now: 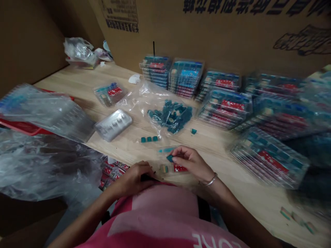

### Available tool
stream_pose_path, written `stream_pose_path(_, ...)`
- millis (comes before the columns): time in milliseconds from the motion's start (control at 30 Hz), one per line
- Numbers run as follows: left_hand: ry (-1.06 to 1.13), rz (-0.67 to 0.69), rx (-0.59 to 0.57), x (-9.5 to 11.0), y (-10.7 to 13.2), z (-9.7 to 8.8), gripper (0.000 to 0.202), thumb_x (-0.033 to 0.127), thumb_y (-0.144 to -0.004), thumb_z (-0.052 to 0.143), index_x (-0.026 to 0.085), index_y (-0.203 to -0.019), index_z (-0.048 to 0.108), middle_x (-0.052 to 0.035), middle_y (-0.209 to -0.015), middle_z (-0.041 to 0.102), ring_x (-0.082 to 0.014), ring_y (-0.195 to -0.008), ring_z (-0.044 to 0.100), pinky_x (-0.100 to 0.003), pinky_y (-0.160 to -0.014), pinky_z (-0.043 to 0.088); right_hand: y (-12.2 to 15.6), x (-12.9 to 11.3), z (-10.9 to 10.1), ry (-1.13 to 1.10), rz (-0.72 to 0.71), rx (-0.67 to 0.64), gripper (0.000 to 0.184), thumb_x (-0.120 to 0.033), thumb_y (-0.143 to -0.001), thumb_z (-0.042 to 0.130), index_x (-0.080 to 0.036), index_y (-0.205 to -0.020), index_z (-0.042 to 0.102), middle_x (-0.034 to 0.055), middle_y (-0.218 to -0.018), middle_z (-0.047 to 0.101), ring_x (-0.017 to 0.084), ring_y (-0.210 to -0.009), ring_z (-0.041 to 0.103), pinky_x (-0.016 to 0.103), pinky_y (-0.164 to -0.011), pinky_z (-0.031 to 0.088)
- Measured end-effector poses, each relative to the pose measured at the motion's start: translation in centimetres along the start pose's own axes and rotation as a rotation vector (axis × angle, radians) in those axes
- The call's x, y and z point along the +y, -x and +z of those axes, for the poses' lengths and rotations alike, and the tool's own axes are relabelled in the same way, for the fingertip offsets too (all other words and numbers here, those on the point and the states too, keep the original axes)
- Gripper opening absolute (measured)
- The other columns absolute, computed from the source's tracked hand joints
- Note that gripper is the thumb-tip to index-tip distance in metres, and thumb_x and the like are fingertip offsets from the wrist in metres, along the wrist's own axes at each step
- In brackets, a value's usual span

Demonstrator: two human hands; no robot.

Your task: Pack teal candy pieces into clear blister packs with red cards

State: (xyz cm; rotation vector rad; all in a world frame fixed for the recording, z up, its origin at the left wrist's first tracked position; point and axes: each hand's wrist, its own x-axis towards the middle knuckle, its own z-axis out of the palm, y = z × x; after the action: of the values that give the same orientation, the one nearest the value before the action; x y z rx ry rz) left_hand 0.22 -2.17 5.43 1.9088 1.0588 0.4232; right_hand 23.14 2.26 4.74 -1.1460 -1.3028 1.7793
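Observation:
My right hand (192, 163) pinches a small teal block (170, 158) between thumb and fingertips, over a clear plastic tray (156, 165) at the table's front edge. In that tray lie a red packet with white dots (180, 168), a striped block (163, 168) and a teal strip (167, 150). By the tray's left end, close to my body, my left hand (138, 177) has its fingers curled; what they hold, if anything, is hidden. Beyond the tray, three teal blocks (149, 139) stand in a row.
A clear bag (144, 100) holds many teal blocks (173, 115). Stacks of filled trays (224, 106) line the back and right. To the left are a silvery empty tray (113, 124) and nested clear trays (51, 110) over a red basket (26, 128). Striped blocks (297, 218) lie front right.

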Motion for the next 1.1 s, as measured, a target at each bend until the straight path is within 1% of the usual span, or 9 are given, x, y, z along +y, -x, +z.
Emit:
stream_pose_path(100, 0.402, -0.146, 0.261, 0.8, -0.5, 0.7, 0.028, 0.031, -0.077, 0.065, 0.017, -0.101, 0.058, -0.0039, -0.089, 0.064, -0.0126, -0.073, 0.058, -0.024, -0.065, 0.046, -0.2, 0.1, 2.3, 0.0, 0.01, -0.095, 0.021, -0.032, -0.068, 0.069, -0.019, -0.074, 0.054, -0.0037, -0.065, 0.057, 0.009, -0.057, 0.052, 0.022, -0.053, 0.041)
stream_pose_path(167, 0.573, -0.173, 0.404, 1.0, -1.0, 1.3, 0.03, 0.032, -0.075, 0.067, 0.016, -0.098, 0.058, -0.0036, -0.085, 0.064, -0.0124, -0.071, 0.059, -0.024, -0.064, 0.047, -0.6, 0.1, 3.4, 0.024, -0.023, -0.097, 0.018, -0.029, -0.068, 0.067, -0.019, -0.071, 0.053, -0.0047, -0.064, 0.054, 0.008, -0.056, 0.05, 0.022, -0.054, 0.04)
stream_pose_path(200, 0.627, -0.166, 0.427, 1.0, -1.2, 1.6, 0.027, 0.032, -0.074, 0.068, 0.016, -0.093, 0.059, -0.0031, -0.082, 0.065, -0.0124, -0.071, 0.06, -0.023, -0.064, 0.048, -0.8, 0.2, 3.8, 0.031, -0.03, -0.091, 0.017, -0.029, -0.068, 0.066, -0.019, -0.07, 0.053, -0.0049, -0.064, 0.053, 0.008, -0.055, 0.049, 0.022, -0.053, 0.039)
stream_pose_path(367, 0.652, -0.149, 0.433, 1.1, -1.3, 1.8, 0.022, 0.023, -0.068, 0.071, 0.015, -0.087, 0.064, -0.002, -0.077, 0.067, -0.012, -0.068, 0.061, -0.022, -0.063, 0.047, -1.6, 0.1, 4.2, 0.026, -0.003, -0.095, 0.015, -0.027, -0.067, 0.063, -0.019, -0.07, 0.051, -0.0064, -0.062, 0.05, 0.007, -0.048, 0.046, 0.021, -0.048, 0.038)
stream_pose_path(533, 0.866, -0.296, 0.471, 1.0, -1.2, 1.4, 0.024, 0.024, -0.063, 0.073, 0.014, -0.084, 0.066, -0.0016, -0.071, 0.068, -0.0115, -0.063, 0.06, -0.022, -0.06, 0.047, -1.2, 0.3, 4.3, 0.093, -0.037, -0.131, 0.013, -0.024, -0.069, 0.062, -0.018, -0.078, 0.055, -0.0039, -0.068, 0.056, 0.009, -0.056, 0.054, 0.022, -0.054, 0.043)
stream_pose_path(667, 0.936, -0.364, 0.483, 0.5, -1.3, 1.2, 0.024, 0.021, -0.058, 0.074, 0.014, -0.08, 0.067, -0.0004, -0.067, 0.067, -0.0111, -0.061, 0.06, -0.022, -0.059, 0.045, -0.6, 0.0, 4.8, 0.45, -0.25, -0.058, 0.006, -0.013, -0.072, 0.059, -0.018, -0.076, 0.059, -0.0008, -0.073, 0.059, 0.011, -0.066, 0.056, 0.025, -0.063, 0.044)
stream_pose_path(767, 0.913, -0.374, 0.502, 0.2, -1.2, 1.3, 0.024, 0.02, -0.055, 0.075, 0.014, -0.077, 0.067, 0.0009, -0.063, 0.066, -0.0107, -0.058, 0.058, -0.021, -0.056, 0.044, -0.5, -0.6, 4.9, 0.735, -0.416, -0.087, 0.008, -0.01, -0.075, 0.059, -0.017, -0.074, 0.062, 0.0009, -0.075, 0.06, 0.013, -0.072, 0.056, 0.026, -0.066, 0.042)
stream_pose_path(933, 0.827, -0.371, 0.422, 0.1, -0.7, 1.1, 0.022, 0.02, -0.057, 0.072, 0.014, -0.077, 0.067, 0.0003, -0.064, 0.065, -0.0103, -0.057, 0.057, -0.021, -0.055, 0.042, -1.0, -1.2, 4.7, 0.791, -0.366, -0.185, 0.01, -0.009, -0.074, 0.061, -0.017, -0.069, 0.063, -0.0001, -0.07, 0.061, 0.011, -0.067, 0.056, 0.023, -0.062, 0.039)
stream_pose_path(1100, 0.835, -0.36, 0.377, 0.2, -0.4, 0.9, 0.022, 0.016, -0.058, 0.065, 0.014, -0.08, 0.066, 0.0001, -0.066, 0.065, -0.012, -0.061, 0.058, -0.022, -0.058, 0.042, -1.0, -0.6, 5.5, 0.834, -0.413, -0.13, 0.014, -0.003, -0.064, 0.06, -0.016, -0.061, 0.059, -0.0016, -0.062, 0.058, 0.01, -0.06, 0.052, 0.022, -0.058, 0.036)
